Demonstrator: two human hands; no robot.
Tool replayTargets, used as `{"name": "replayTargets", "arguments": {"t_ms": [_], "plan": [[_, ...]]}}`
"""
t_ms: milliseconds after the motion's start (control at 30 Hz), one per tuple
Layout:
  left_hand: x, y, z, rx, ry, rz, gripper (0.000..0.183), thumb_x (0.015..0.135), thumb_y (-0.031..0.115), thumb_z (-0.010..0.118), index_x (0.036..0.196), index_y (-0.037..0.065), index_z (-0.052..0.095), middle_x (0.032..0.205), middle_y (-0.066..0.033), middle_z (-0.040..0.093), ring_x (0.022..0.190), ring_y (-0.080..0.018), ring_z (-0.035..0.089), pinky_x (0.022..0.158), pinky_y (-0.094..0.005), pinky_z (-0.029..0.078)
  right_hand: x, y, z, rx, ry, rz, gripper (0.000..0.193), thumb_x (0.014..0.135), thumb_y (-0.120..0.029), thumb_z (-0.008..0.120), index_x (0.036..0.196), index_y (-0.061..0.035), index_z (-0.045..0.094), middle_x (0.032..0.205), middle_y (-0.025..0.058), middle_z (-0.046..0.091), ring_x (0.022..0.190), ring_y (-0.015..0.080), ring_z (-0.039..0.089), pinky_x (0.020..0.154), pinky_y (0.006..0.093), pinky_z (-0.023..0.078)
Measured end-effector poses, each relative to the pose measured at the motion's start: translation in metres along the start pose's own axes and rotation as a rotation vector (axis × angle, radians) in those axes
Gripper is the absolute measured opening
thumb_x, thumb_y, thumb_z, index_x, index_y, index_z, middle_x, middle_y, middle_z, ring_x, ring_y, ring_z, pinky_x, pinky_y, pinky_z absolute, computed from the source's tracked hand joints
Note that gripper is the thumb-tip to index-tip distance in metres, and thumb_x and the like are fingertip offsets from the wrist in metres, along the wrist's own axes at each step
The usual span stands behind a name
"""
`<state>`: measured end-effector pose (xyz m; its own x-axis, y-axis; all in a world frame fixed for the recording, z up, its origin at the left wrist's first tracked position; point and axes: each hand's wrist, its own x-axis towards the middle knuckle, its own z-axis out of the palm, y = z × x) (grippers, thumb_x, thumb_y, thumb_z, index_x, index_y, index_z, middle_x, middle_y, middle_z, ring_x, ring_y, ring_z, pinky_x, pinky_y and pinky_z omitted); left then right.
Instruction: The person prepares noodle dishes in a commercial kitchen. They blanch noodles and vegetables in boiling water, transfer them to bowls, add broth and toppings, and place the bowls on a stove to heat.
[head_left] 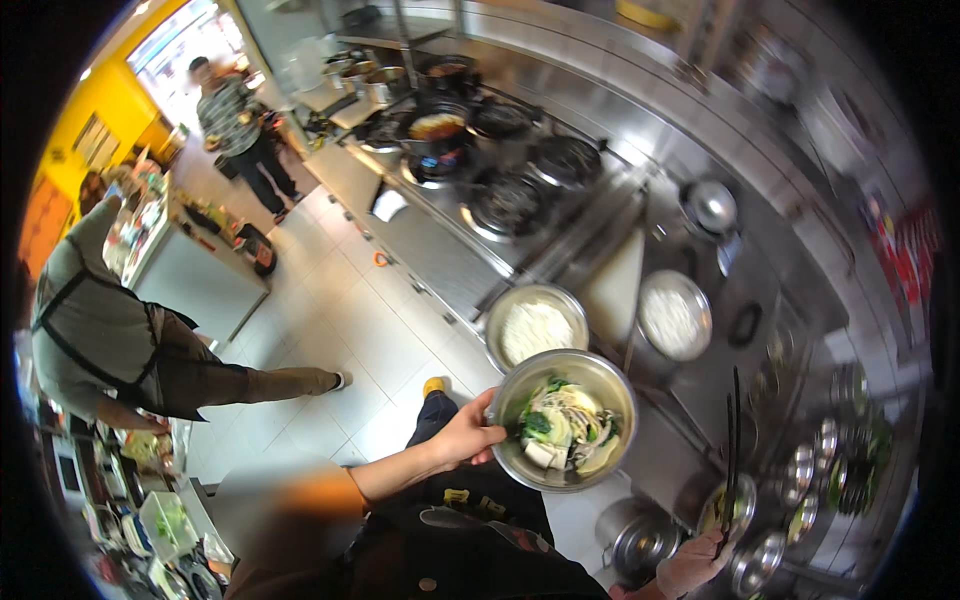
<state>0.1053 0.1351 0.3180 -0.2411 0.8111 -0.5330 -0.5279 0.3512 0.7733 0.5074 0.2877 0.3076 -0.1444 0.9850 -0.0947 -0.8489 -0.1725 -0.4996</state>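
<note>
My left hand grips the rim of a steel mixing bowl, thumb over the edge. Inside the bowl lie leafy greens, pale chunks and thin greyish strands, perhaps mushrooms. At the lower right, my right hand, in a clear thin glove, is closed on a pair of long dark chopsticks that point upward. A small metal bowl with food sits just behind the chopsticks. Beyond the mixing bowl stands another steel bowl of white food, partly covered by it.
A third bowl of white food stands on the steel counter, near a white board and a ladle. The stove holds a pan. A lidded pot sits low. One person works at left; another stands farther back.
</note>
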Motion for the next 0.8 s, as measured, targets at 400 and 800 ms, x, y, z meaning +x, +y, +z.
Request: {"name": "replayTargets", "arguments": {"t_ms": [400,800], "plan": [[-0.04,0.15,-0.331,0.079,0.506,0.17,0.055,0.075,-0.006,0.049,0.128,0.005,0.036,0.056,-0.0054,0.053,0.035,-0.0102,0.045,0.03,-0.0242,0.035,0.081,0.266,0.25,-0.442,-0.067,-0.046,0.039,0.095,-0.033,0.039,0.115,-0.0022,0.05,0.104,0.0057,0.059,0.086,0.0113,0.053,0.075,0.0212,0.044],[0.086,0.197,-0.409,0.142,0.272,-0.031,0.061,0.079,0.002,0.053,0.136,0.012,0.032,0.061,-0.0036,0.055,0.037,-0.008,0.044,0.032,-0.0199,0.038,0.135,0.368,0.33,-0.217,-0.265,-0.113,0.032,0.094,-0.023,0.044,0.109,0.0043,0.053,0.101,0.0114,0.063,0.086,0.0169,0.062,0.068,0.026,0.054]]}}
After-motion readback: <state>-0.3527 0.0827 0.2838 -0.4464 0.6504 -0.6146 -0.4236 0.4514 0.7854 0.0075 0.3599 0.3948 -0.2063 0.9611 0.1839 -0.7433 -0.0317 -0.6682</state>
